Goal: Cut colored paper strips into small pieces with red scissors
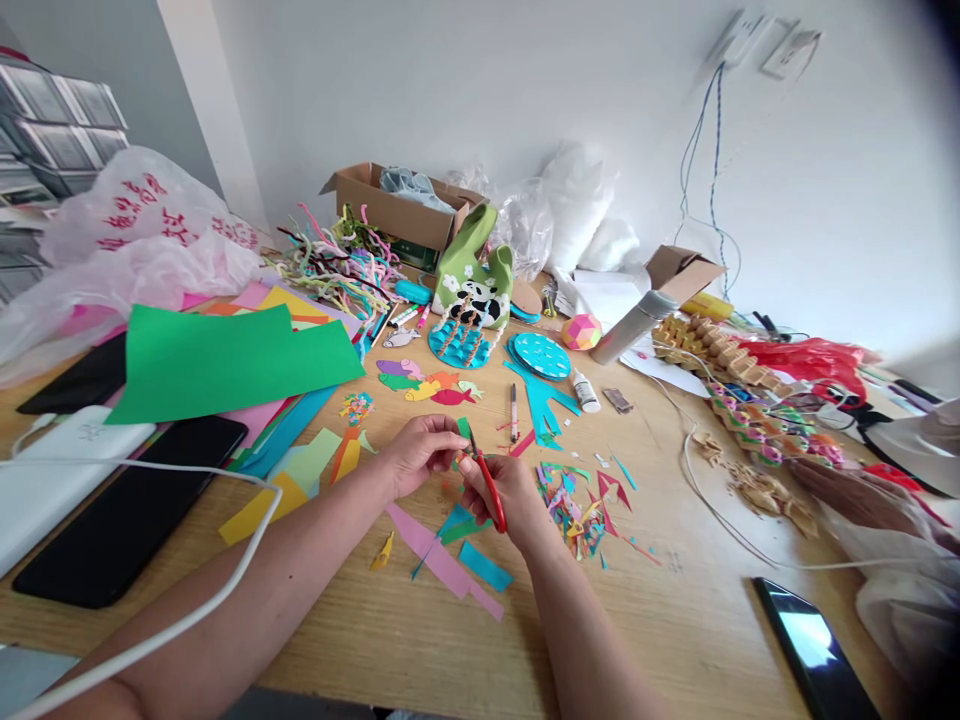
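Observation:
In my right hand [510,495] is a pair of scissors with red handles [493,492], the blades pointing up and away toward my left hand. My left hand [420,455] pinches a small piece of green paper [463,427] right at the blades. Fingers of both hands nearly meet, and how far the blades are apart is hard to see. Below my hands lie a pink paper strip [431,550] and a blue paper piece [485,567]. Beyond them lie several colourful paper fish [427,385]. A pile of paper scraps [577,505] sits right of my right hand.
Green paper sheets [232,355] and a black phone [127,510] lie left. Further back stand a green panda bag [476,270], a cardboard box [375,205] and a grey bottle [634,325]. White cable [705,500] and another person's hand [862,490] are at right.

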`<action>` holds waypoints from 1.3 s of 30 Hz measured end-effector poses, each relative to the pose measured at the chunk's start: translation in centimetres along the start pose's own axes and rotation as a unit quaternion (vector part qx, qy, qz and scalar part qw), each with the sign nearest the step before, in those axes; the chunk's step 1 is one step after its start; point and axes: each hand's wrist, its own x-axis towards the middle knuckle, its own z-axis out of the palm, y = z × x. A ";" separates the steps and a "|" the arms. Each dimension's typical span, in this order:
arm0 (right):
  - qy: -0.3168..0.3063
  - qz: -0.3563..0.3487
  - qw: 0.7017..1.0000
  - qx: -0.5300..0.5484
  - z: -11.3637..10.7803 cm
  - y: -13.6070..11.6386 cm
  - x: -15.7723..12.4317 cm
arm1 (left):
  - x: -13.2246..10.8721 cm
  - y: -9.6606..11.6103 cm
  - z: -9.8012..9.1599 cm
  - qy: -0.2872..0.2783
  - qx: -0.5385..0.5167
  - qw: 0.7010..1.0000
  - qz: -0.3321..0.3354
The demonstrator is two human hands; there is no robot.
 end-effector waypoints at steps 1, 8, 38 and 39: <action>0.000 0.000 1.000 0.000 0.0 0.0 0.0 | 0.0 0.0 0.0 -0.003 -0.005 1.000 -0.003; 0.001 0.002 1.000 -0.001 0.0 0.0 -0.1 | -0.1 0.2 0.1 -0.015 -0.025 1.000 -0.012; 0.020 0.003 1.000 -0.017 0.0 0.4 0.1 | 0.0 -0.1 0.0 -0.028 -0.003 1.000 -0.009; 0.021 0.003 1.000 -0.017 0.1 0.3 0.1 | 0.0 -0.1 0.0 -0.034 -0.010 0.999 -0.015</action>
